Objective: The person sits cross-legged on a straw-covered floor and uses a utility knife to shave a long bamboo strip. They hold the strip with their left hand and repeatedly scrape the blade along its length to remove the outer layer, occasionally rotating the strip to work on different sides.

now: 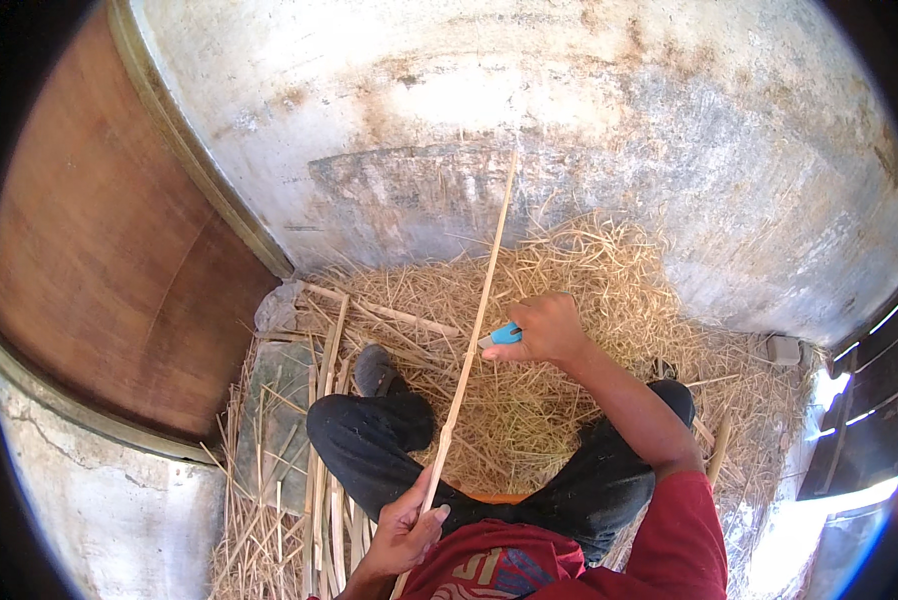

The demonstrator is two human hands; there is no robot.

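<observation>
Two grips clamped: left hand [403, 526] on pale strip [463, 383], right hand [545, 330] beyond it on blue knife [506, 334]; likely shaving; next stroke needs steadiness.

a whitewashed wall [389, 120], stained brown and grey, spans the back. at left, a brown wooden door [119, 250] sits in a pale frame [196, 170]. straw-like shavings [599, 270] litter the floor around a grey slab [284, 365]; bright light enters beside dark panels [859, 440] at right.

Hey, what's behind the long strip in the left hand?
Behind the strip: wall at its tip, straw midway, trousers lower down. Whatever it directly covers can't be seen.
</observation>
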